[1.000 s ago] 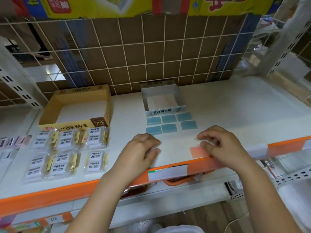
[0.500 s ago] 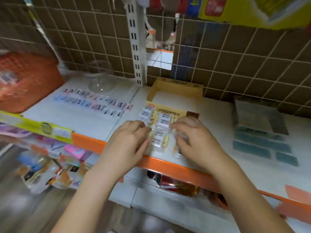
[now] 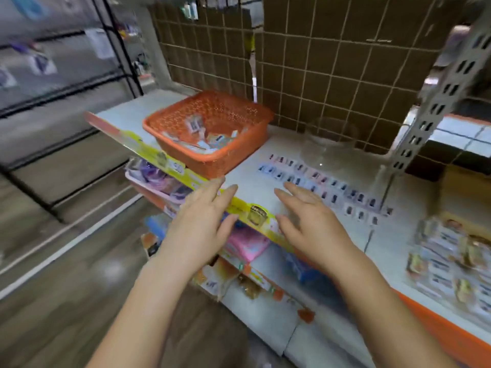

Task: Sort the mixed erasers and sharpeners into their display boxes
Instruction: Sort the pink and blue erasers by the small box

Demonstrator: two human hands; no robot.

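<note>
Left hand: the left hand (image 3: 202, 224) is seen low at centre, its fingers straight and spread, nothing held; the fingertips lie over the yellow shelf edge strip (image 3: 239, 208).
Right hand: the right hand (image 3: 313, 224) is seen just at 3 o'clock of the left one, its grip likewise spread, fingers loosely stretched, nothing held; whether the palm touches the shelf (image 3: 265, 187) cannot be told.
Small sharpeners: rows of small sharpeners (image 3: 321, 183) are laid flat on the shelf, at 12 to 2 o'clock of the right hand, just past its fingertips; details are blurred.
Orange basket: an orange basket (image 3: 255, 139) is set on the shelf at 12 o'clock of the left hand, near its fingertips but apart from them; mixed small packets (image 3: 212, 142) are seen lying in it.
Clear bowl: a clear bowl (image 3: 329, 144) is stood at 3 o'clock of the basket, behind the sharpener rows.
Packed erasers: wrapped erasers (image 3: 451, 264) are laid in rows at 3 o'clock of the right hand, well apart from it, on the next shelf section.
Cardboard box: a yellow-brown box (image 3: 465, 192) is seen at 12 o'clock of those erasers, partly cut off by the picture's edge.
Backing: a brown panel behind a white wire grid (image 3: 332, 62) is seen behind the shelf.
Lower shelf: blurred coloured packets (image 3: 247, 247) are seen below the hands.
</note>
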